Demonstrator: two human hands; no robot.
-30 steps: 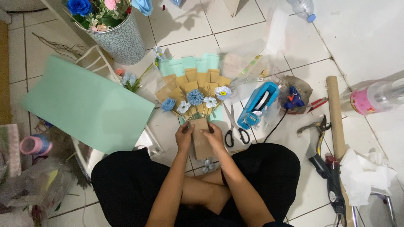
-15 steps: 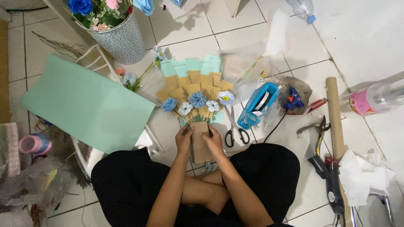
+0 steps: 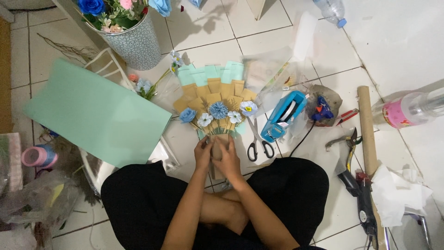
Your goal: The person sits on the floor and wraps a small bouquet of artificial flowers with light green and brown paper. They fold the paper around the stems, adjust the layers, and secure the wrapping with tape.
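White floor tiles carry everything. Both the left hand [image 3: 203, 155] and right hand [image 3: 228, 158] close their fingers around the brown-paper stem of a fan-shaped paper bouquet with blue and white flowers [image 3: 216, 109]. Just right of the bouquet lie black-handled scissors [image 3: 255, 144]; left of it, a mint-green paper sheet [image 3: 95, 113].

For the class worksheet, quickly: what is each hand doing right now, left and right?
Left hand: closed on the brown paper handle of the paper bouquet.
Right hand: closed on the same handle, fingers wrapped round it.
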